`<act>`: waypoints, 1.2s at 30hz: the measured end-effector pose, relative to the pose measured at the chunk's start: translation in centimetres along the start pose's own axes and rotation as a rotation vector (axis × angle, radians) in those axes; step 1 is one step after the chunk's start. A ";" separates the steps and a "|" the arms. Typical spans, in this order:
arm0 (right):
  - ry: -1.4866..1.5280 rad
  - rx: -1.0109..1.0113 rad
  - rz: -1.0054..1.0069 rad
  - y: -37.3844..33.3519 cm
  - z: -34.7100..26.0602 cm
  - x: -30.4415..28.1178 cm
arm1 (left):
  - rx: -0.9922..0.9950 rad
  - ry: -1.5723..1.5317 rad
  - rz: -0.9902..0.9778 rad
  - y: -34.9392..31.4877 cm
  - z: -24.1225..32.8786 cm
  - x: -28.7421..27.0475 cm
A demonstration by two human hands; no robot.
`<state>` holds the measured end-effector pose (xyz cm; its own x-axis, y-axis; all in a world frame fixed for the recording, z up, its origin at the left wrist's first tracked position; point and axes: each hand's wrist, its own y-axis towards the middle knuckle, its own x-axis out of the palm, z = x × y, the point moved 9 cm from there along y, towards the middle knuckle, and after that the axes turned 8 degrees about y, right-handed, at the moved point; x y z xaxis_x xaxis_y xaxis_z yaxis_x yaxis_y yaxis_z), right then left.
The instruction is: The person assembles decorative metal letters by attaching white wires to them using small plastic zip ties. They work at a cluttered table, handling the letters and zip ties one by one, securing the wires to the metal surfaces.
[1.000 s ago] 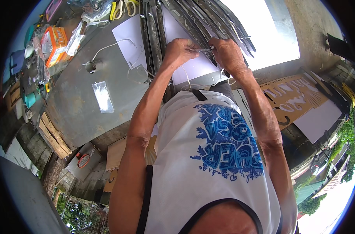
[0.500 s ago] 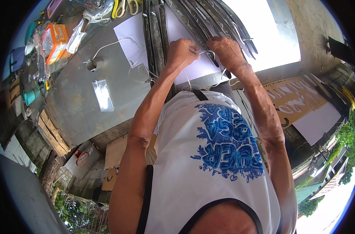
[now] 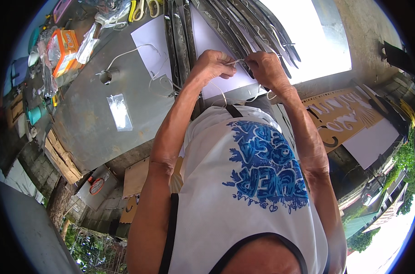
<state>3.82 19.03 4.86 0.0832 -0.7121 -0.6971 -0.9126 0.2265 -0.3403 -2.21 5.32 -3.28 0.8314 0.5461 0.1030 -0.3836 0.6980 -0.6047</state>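
Both hands are working at the near edge of the metal table point(image 3: 93, 132), over a white paper sheet point(image 3: 207, 41). Left hand point(image 3: 213, 65) is curling closed, pinching a thin white wire point(image 3: 237, 61) at the fingertips. Right hand point(image 3: 267, 68) is closing on the other end of the same wire, so it's running taut and short between them, just above the sheet. More of it is looping down toward the white shirt point(image 3: 248, 182), slack and curvy.

Long dark metal strips point(image 3: 257, 27), flat, narrow and pointed, are fanning across the paper beyond the hands. The tabletop is dull grey sheet metal, scuffed. A small clear plastic bag point(image 3: 119, 111) is lying flat well left of the hands; an orange box point(image 3: 63, 45) and yellow-handled scissors point(image 3: 143, 8) are sitting at the far left. A tan cut-out stencil board point(image 3: 340, 114) is lying to the right, on concrete, outdoors in daylight.
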 end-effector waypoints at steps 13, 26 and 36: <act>0.412 0.353 -0.142 -0.1 3.3 0.3 | 0.023 -0.175 -0.052 -0.3 0.3 1.1; 0.526 0.396 -0.135 -0.6 3.7 0.6 | -0.142 -0.158 0.051 0.3 -0.8 1.4; 0.524 0.405 -0.069 -0.9 4.0 0.9 | -0.163 -0.209 0.030 0.5 -1.4 1.6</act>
<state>6.27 20.89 2.02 -0.1626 -0.9396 -0.3012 -0.6812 0.3277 -0.6546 -0.47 5.93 -4.58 0.7129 0.6612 0.2336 -0.3234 0.6056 -0.7271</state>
